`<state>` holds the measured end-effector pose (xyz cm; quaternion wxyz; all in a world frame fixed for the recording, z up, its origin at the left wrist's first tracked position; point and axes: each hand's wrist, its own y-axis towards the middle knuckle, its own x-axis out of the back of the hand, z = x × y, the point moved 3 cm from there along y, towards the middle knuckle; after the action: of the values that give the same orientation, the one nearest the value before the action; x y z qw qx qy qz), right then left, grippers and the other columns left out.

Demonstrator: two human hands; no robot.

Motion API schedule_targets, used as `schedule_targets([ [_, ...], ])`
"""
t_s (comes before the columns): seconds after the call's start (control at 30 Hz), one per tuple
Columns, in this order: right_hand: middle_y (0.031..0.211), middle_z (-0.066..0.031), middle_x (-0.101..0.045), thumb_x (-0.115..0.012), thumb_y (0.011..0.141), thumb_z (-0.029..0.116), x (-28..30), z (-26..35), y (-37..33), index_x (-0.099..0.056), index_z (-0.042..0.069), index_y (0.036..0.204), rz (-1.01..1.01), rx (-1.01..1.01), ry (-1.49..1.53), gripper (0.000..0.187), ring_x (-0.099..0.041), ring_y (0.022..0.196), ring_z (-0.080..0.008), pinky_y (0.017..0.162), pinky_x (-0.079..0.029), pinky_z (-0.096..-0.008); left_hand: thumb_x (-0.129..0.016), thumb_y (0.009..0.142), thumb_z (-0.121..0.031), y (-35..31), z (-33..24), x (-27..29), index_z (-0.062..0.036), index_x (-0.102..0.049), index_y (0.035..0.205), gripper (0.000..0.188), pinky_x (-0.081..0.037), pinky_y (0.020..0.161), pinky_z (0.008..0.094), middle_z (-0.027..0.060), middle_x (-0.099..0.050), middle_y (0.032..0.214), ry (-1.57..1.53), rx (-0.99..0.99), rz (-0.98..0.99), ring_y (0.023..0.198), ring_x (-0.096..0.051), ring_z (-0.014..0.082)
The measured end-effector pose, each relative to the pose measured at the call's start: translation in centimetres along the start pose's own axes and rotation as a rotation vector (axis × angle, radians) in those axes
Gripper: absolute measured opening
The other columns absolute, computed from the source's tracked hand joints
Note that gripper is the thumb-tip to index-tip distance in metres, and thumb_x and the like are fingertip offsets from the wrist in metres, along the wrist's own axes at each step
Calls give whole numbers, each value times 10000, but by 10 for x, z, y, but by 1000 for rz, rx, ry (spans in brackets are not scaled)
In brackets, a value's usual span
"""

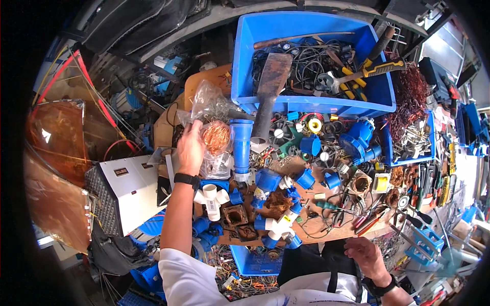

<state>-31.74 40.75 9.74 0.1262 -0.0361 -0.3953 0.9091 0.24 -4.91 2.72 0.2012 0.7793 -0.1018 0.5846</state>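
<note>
My left hand (191, 153) reaches forward over the left side of the workbench. Its fingers are closed at the edge of a clear plastic bag (208, 101). A tangled bundle of bright copper wire (217, 136) lies right beside those fingers, against the bag. Just right of the bundle stands a blue tubular connector (241, 148). My right hand (368, 259) hangs near my body at the bench's front edge, fingers loosely bent and apart, with nothing seen in it. White multi-way plug pieces (211, 200) lie below my left wrist.
A big blue bin (314, 106) of cables and tools stands at the back; a rusty flat-bladed tool (274, 76) leans on its rim. Blue plug housings (268, 179), pliers and screwdrivers crowd the bench (321, 235). A white metal box (133, 186) sits at left, reddish wire (408, 92) at right.
</note>
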Motion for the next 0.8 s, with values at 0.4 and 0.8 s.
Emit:
schedule_targets([
  [0.4,1042,-128,-713,-630,917,1,4,-3,0,-597,-46,1184,-2,-23,-1,272,-685,985,-163,854,-552,-284,-586,723,72,-6,-9,6,-104,-716,945,312,-531,745,451,81,-595,1093,1,-175,180,832,-655,357],
  [0.8,1042,-122,-709,-630,922,14,8,1,0,-598,-52,1176,6,-31,6,264,-681,989,-160,846,-548,-281,-706,817,-203,-8,-23,-11,-60,-706,1050,274,-549,819,447,158,-539,1172,237,-55,161,929,-643,377],
])
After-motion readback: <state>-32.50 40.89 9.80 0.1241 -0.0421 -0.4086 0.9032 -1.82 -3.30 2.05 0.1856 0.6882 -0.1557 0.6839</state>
